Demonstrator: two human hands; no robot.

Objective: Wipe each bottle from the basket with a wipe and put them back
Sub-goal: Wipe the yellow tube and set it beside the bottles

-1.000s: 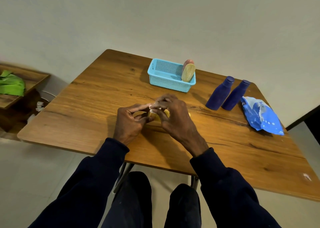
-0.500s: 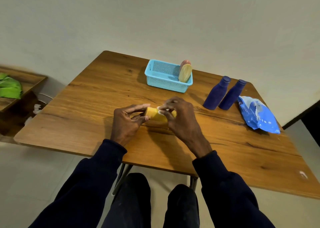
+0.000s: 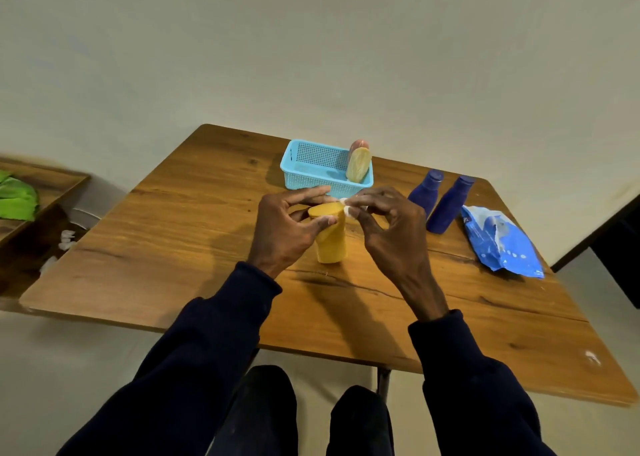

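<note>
Two hands meet in front of the basket: left hand gripping the upright yellow bottle, right hand pinching a wipe at its top.

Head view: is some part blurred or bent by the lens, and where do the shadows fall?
Head view: the table edges bow, so the wide lens distorts; the left border, around the green cloth, is smeared; the held bottle and wipe are fairly sharp; soft shadows lie left of the basket and left hand.
</note>
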